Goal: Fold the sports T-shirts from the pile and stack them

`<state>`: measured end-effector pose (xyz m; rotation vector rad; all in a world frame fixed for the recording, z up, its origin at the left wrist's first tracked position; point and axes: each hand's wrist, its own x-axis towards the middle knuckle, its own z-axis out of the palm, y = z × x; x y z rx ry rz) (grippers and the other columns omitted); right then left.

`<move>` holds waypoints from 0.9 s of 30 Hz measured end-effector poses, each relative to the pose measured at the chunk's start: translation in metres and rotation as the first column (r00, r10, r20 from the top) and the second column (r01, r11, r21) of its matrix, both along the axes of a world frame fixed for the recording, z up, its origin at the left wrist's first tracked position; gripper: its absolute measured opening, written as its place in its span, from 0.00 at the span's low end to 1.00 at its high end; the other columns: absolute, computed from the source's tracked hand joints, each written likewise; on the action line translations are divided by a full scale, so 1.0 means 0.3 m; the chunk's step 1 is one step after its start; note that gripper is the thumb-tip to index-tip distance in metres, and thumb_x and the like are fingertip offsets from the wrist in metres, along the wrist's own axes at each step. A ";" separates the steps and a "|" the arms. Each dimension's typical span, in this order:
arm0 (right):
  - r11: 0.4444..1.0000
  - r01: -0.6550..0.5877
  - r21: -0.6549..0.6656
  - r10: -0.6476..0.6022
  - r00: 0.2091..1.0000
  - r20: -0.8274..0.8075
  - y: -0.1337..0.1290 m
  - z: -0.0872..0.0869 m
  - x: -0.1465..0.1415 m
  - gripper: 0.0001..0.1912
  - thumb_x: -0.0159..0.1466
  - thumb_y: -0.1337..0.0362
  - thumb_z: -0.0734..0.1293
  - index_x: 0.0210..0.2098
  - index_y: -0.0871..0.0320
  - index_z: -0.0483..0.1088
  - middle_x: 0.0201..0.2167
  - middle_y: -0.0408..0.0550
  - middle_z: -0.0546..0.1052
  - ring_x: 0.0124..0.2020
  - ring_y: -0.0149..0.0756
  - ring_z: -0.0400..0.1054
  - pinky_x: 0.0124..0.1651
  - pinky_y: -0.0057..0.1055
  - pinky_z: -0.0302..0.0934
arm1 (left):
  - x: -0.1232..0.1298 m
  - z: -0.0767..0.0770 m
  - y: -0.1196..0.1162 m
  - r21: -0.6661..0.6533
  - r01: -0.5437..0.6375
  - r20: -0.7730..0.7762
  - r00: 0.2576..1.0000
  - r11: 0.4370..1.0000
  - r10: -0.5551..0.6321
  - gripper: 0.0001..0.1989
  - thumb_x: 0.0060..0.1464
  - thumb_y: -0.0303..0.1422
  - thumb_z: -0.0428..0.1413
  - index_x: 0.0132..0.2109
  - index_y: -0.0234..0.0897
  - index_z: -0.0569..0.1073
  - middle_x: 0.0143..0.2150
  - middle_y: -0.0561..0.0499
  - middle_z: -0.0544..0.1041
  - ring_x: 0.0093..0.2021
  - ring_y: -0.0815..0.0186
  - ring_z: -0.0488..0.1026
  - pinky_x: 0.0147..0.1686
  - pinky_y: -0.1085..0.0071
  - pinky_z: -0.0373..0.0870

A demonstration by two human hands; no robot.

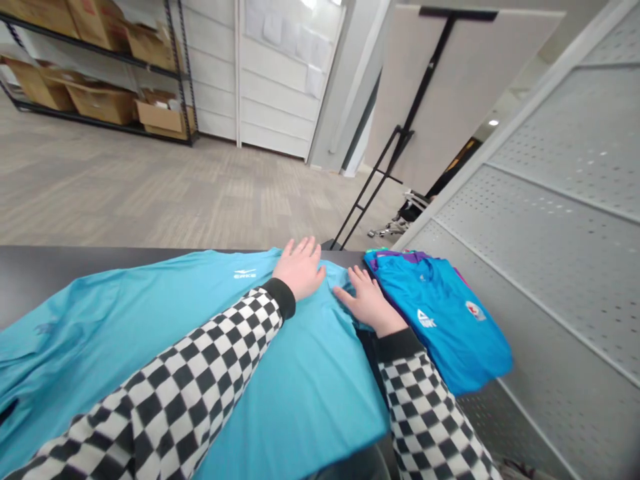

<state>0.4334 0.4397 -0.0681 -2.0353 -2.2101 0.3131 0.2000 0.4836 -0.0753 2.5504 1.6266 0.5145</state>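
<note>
A light blue shirt [165, 320] with a small white logo is spread over the dark table [30, 280]. My left hand [300, 267] rests flat on its upper part, fingers apart, right of the logo. Near the shirt's right edge, my right hand [369, 301] lies with fingers spread, touching the bunched fabric. Neither hand holds anything. Just to the right sits a pile of folded shirts, a brighter blue shirt [450, 320] on top and purple and green cloth showing beneath.
A grey perforated panel [560, 220] rises along the right side. Beyond the table stand a board on a black stand [415, 100] and, at the far left, a shelf with cardboard boxes [105, 100]. A wheeled chair base [395, 223] shows behind the panel.
</note>
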 end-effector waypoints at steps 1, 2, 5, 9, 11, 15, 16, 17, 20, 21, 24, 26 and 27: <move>0.999 -0.016 0.037 0.017 1.000 -0.011 0.004 -0.003 -0.003 0.45 0.80 0.38 0.62 0.85 0.59 0.56 0.87 0.62 0.51 0.88 0.61 0.39 0.86 0.64 0.34 | 0.004 0.003 -0.005 -0.004 0.029 0.002 1.000 1.000 -0.029 0.36 0.78 0.45 0.41 0.82 0.31 0.65 0.86 0.36 0.58 0.87 0.50 0.53 0.86 0.45 0.42; 0.997 -0.041 0.064 0.042 0.999 -0.021 0.009 -0.007 -0.007 0.42 0.81 0.40 0.60 0.85 0.57 0.56 0.87 0.61 0.53 0.88 0.59 0.40 0.86 0.64 0.33 | 0.006 0.003 -0.009 -0.038 0.054 -0.004 0.999 0.998 -0.055 0.36 0.78 0.45 0.41 0.82 0.32 0.65 0.86 0.36 0.59 0.87 0.50 0.54 0.85 0.45 0.44; 0.993 -0.108 0.047 0.109 0.994 -0.019 0.025 -0.023 -0.020 0.39 0.83 0.41 0.58 0.86 0.53 0.56 0.87 0.58 0.53 0.88 0.57 0.43 0.86 0.65 0.36 | 0.008 -0.010 -0.012 -0.171 0.094 -0.040 0.994 0.981 -0.103 0.40 0.77 0.51 0.43 0.84 0.33 0.62 0.87 0.37 0.56 0.87 0.47 0.51 0.84 0.42 0.47; 0.995 -0.087 -0.043 0.089 0.995 0.038 0.037 -0.038 -0.030 0.42 0.83 0.39 0.57 0.87 0.52 0.51 0.88 0.56 0.47 0.89 0.58 0.40 0.86 0.64 0.39 | -0.001 -0.020 0.000 -0.198 0.103 -0.057 0.992 0.975 -0.117 0.44 0.76 0.56 0.42 0.85 0.34 0.58 0.88 0.38 0.51 0.88 0.47 0.47 0.84 0.40 0.44; 0.995 -0.073 -0.064 0.077 0.995 0.061 0.038 -0.037 -0.032 0.44 0.83 0.36 0.55 0.88 0.52 0.49 0.89 0.56 0.45 0.89 0.58 0.38 0.86 0.64 0.38 | -0.006 -0.016 0.006 -0.207 0.109 -0.064 0.990 0.972 -0.125 0.44 0.75 0.57 0.42 0.86 0.35 0.58 0.88 0.38 0.51 0.88 0.47 0.47 0.84 0.40 0.44; 0.994 -0.075 -0.081 0.083 0.992 0.098 0.039 -0.025 -0.037 0.46 0.82 0.33 0.51 0.89 0.53 0.45 0.89 0.54 0.42 0.89 0.60 0.35 0.86 0.65 0.37 | -0.009 -0.010 0.009 -0.208 0.117 -0.076 0.988 0.971 -0.136 0.44 0.75 0.56 0.42 0.86 0.33 0.57 0.88 0.38 0.51 0.88 0.48 0.47 0.85 0.42 0.43; 0.993 -0.085 -0.080 0.093 0.990 0.107 0.038 -0.022 -0.037 0.47 0.82 0.33 0.50 0.89 0.53 0.45 0.89 0.54 0.42 0.89 0.60 0.35 0.86 0.65 0.37 | -0.009 -0.011 0.010 -0.207 0.116 -0.077 0.988 0.972 -0.134 0.44 0.75 0.56 0.42 0.86 0.33 0.57 0.88 0.37 0.51 0.89 0.48 0.47 0.85 0.42 0.43; 0.992 -0.096 -0.079 0.105 0.988 0.115 0.038 -0.019 -0.036 0.47 0.82 0.32 0.50 0.89 0.53 0.45 0.89 0.53 0.42 0.89 0.60 0.35 0.86 0.64 0.37 | -0.008 -0.012 0.010 -0.206 0.112 -0.077 0.988 0.972 -0.130 0.45 0.75 0.56 0.42 0.86 0.33 0.57 0.88 0.37 0.50 0.89 0.48 0.46 0.85 0.42 0.43; 0.991 -0.115 -0.074 0.124 0.984 0.125 0.037 -0.018 -0.026 0.48 0.81 0.32 0.48 0.89 0.54 0.45 0.89 0.54 0.42 0.89 0.58 0.34 0.86 0.64 0.36 | -0.005 -0.019 0.011 -0.206 0.103 -0.071 0.990 0.973 -0.120 0.46 0.74 0.57 0.41 0.86 0.33 0.57 0.89 0.37 0.49 0.89 0.48 0.46 0.85 0.41 0.42; 0.991 -0.109 -0.075 0.118 0.985 0.124 0.037 -0.020 -0.020 0.48 0.81 0.32 0.48 0.88 0.56 0.45 0.89 0.54 0.42 0.89 0.58 0.34 0.86 0.64 0.36 | -0.004 -0.021 0.011 -0.208 0.101 -0.069 0.991 0.973 -0.117 0.46 0.74 0.58 0.41 0.86 0.33 0.57 0.89 0.38 0.49 0.89 0.48 0.46 0.85 0.41 0.42; 0.996 -0.042 -0.074 0.051 0.990 0.128 0.038 -0.029 0.004 0.48 0.82 0.35 0.49 0.88 0.60 0.46 0.89 0.57 0.43 0.89 0.60 0.35 0.86 0.63 0.37 | 0.000 -0.026 0.013 -0.217 0.099 -0.058 0.992 0.971 -0.114 0.46 0.74 0.59 0.41 0.86 0.35 0.57 0.89 0.38 0.49 0.89 0.49 0.45 0.85 0.42 0.41; 0.998 0.003 -0.067 0.006 0.992 0.130 0.042 -0.034 0.019 0.47 0.83 0.37 0.51 0.88 0.61 0.48 0.88 0.58 0.45 0.89 0.62 0.36 0.86 0.63 0.39 | 0.001 -0.027 0.014 -0.218 0.096 -0.052 0.993 0.971 -0.110 0.47 0.74 0.60 0.41 0.86 0.36 0.57 0.89 0.39 0.49 0.89 0.49 0.45 0.85 0.42 0.41; 0.998 0.017 -0.055 -0.010 0.992 0.128 0.044 -0.035 0.024 0.46 0.83 0.38 0.52 0.87 0.62 0.49 0.88 0.60 0.46 0.89 0.63 0.37 0.86 0.63 0.40 | 0.002 -0.028 0.015 -0.217 0.095 -0.052 0.993 0.972 -0.109 0.47 0.74 0.60 0.41 0.86 0.35 0.57 0.89 0.39 0.49 0.89 0.49 0.45 0.85 0.42 0.40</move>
